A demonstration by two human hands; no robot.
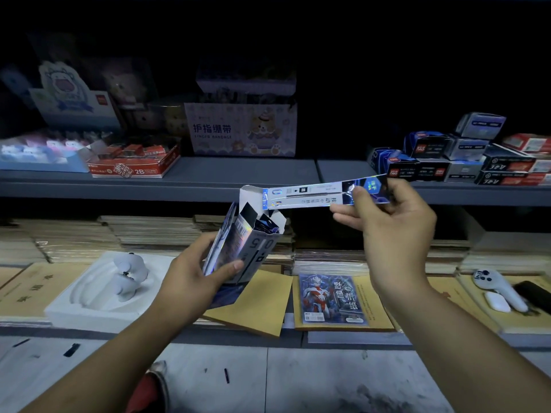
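My left hand grips an open holographic pen box marked 0.5, its top flaps up and more packets showing inside. My right hand pinches the end of two long, flat pen packets, held level just above and to the right of the box's mouth. Both hands are in front of a grey shelf edge.
On the shelf behind stand a finger bandage box, a red 2B pencil tray and a stack of similar pen boxes at right. Below lie notebooks, a white foam tray, a card pack and a yellow envelope.
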